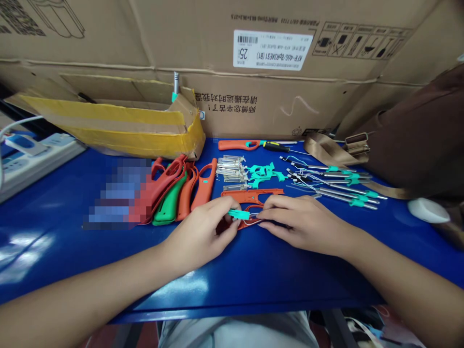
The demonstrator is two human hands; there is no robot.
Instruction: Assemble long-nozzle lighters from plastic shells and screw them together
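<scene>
My left hand (208, 224) is closed, with a small teal plastic piece (239, 214) between thumb and forefinger. Beneath that piece lies an orange-red half shell of a gas lighter (248, 225), partly hidden by both hands. A thin white wire (251, 222) runs across the shell to my right hand (304, 222), whose fingertips are pinched together at its end. Just beyond my fingers rests another orange half shell (250, 195). Teal trigger pieces (266, 174) lie in a loose pile behind it, beside several clear igniter parts (231, 169).
Red, green and orange lighter shells (184, 191) are stacked at left, by a blurred patch. Metal lighter tubes with wires (348, 186) lie at right. An assembled lighter (239, 144) and a screwdriver (277, 147) are at the back, near a yellow-taped box (145, 128). A power strip (47, 157) stands far left.
</scene>
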